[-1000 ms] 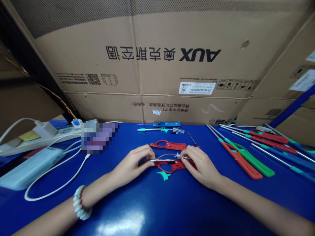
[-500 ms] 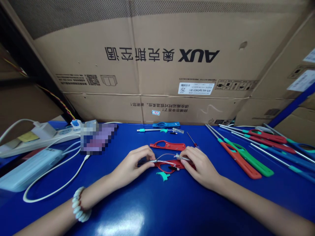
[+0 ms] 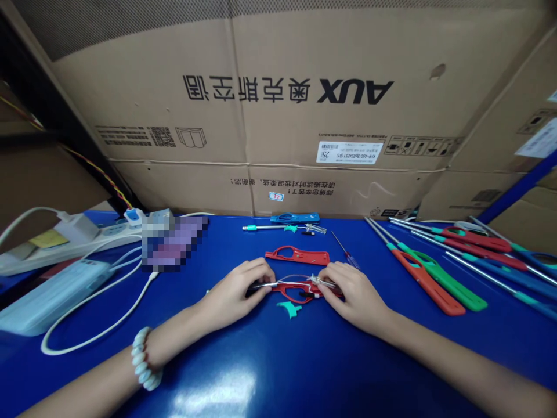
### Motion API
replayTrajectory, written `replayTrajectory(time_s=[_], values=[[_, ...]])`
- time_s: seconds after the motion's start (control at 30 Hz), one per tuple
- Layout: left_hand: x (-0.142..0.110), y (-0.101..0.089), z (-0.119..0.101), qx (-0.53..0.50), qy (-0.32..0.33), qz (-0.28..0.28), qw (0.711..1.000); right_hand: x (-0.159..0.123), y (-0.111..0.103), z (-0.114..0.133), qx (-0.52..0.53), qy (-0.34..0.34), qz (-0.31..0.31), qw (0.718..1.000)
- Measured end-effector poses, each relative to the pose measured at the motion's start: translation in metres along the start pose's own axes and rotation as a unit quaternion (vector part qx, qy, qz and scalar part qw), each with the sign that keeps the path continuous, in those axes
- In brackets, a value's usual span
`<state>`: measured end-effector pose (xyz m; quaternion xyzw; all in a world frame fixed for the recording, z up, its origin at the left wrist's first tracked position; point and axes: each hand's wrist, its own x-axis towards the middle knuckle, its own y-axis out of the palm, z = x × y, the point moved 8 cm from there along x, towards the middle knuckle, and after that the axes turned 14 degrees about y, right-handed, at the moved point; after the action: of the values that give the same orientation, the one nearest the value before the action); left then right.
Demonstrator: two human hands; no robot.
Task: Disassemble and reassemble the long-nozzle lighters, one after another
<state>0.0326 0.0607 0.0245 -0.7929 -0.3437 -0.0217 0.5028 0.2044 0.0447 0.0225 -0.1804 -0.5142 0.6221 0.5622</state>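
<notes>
My left hand [image 3: 252,281] pinches the metal tube [image 3: 270,284] of a long-reach lighter, just left of centre. The clear fuel tank [image 3: 319,281] sits in my right hand [image 3: 350,290], partly hidden by the fingers. A thin tube and white wires run between the two hands to a small black igniter [image 3: 308,295]. Under these parts lies a red handle half [image 3: 292,297], its ends covered by my hands. A green trigger [image 3: 289,309] rests on the table just in front of it. Behind my hands lies the other red handle half [image 3: 304,256].
A screwdriver [image 3: 346,251] lies behind my right hand. Farther back are a blue handle half [image 3: 295,219] and a metal tube with green parts [image 3: 270,227]. Several whole lighters [image 3: 429,281] lie at right. A power bank [image 3: 56,296], cables and a power strip [image 3: 115,232] occupy the left.
The black igniter has shifted slightly toward me and now hangs over the near edge of the red handle half. Both hands keep their grips almost in place.
</notes>
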Motion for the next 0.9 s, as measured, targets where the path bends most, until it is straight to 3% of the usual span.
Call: replayTrajectory(time_s=[0.9], values=[[0.0014,0.0012,-0.0043,0.054,0.021,0.026,0.998,-0.0034,0.0042,0.0028,-0.024,-0.009,0.005,1.0]])
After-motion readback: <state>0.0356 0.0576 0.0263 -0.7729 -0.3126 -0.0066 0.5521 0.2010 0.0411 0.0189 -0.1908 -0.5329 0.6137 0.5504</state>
